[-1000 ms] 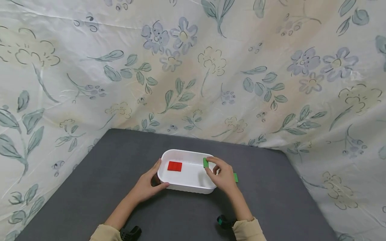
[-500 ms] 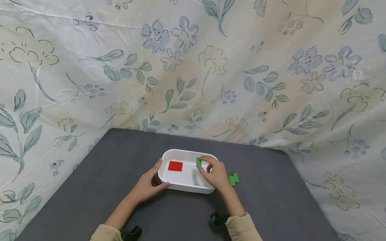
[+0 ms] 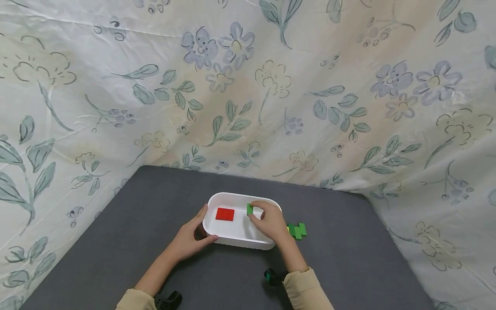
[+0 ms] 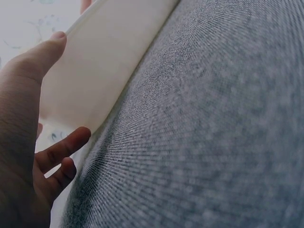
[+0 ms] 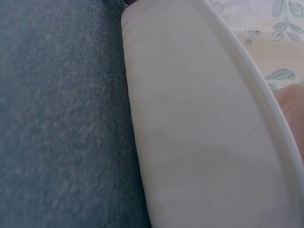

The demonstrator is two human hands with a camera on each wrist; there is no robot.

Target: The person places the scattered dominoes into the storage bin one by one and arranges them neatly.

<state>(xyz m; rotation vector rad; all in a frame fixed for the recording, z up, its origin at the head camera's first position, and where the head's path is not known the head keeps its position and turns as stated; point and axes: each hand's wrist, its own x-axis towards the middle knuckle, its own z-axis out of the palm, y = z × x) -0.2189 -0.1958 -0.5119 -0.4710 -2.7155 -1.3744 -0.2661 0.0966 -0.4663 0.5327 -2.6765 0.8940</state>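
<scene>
A white rectangular plastic tub [image 3: 242, 243] with rounded corners sits on the grey tabletop. My left hand [image 3: 187, 239] holds its left end, thumb along the near rim and fingers around the outer side; the left wrist view shows that thumb [image 4: 50, 52] at the tub's edge. Inside, toward the left, lies a flat red rectangle [image 3: 224, 214] of small tiles set together. Between thumb and index finger my right hand [image 3: 272, 221] pinches a small green tile [image 3: 249, 209], over the tub's right half. In the right wrist view the tub's outer wall [image 5: 204, 114] mostly hides that hand.
Right of the tub, beyond my right wrist, lie several green tiles [image 3: 297, 231] with a sliver of yellow [image 3: 288, 229] beside them. A flower-printed cloth [image 3: 248, 94] hangs behind the grey tabletop [image 3: 348, 258] and along its sides.
My right hand has moved left over the tub with the green tile, uncovering more of the green tiles and the yellow edge on the table. The left hand and tub stay put.
</scene>
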